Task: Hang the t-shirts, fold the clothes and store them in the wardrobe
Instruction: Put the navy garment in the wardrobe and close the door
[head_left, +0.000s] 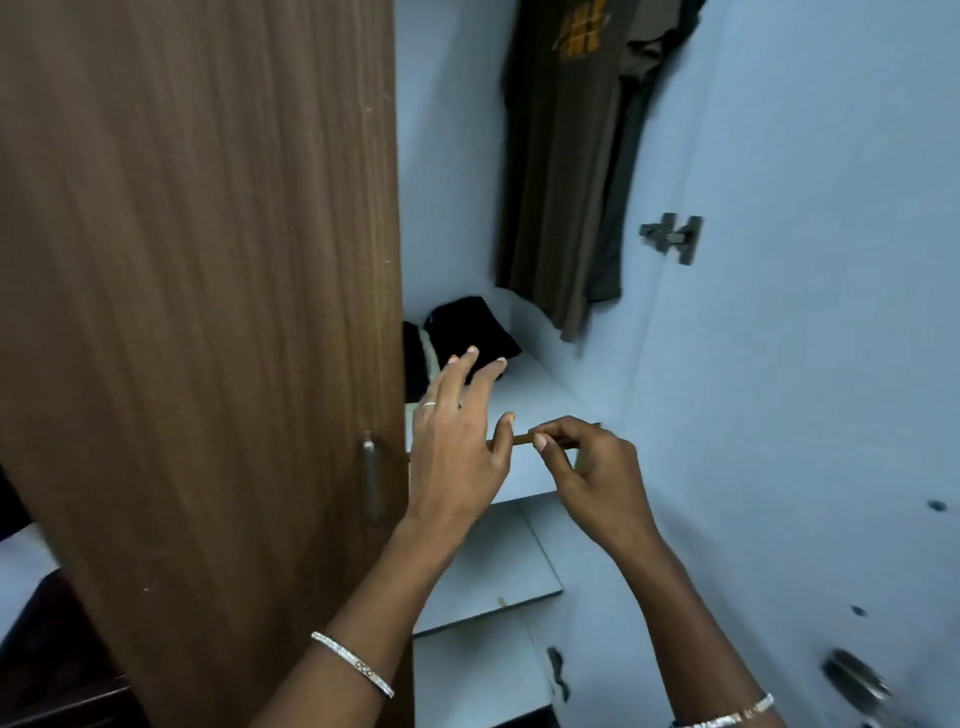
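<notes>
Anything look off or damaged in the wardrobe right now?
Maybe: the brown edge strip on the shelf front looks loose, with the right hand pinching it. Also, dark marks spot the white door panel.

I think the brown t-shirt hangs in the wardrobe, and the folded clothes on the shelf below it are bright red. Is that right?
Not quite. The folded clothes on the shelf are black, not bright red, as the head view shows. The brown t-shirt does hang in the wardrobe, above that shelf.
</notes>
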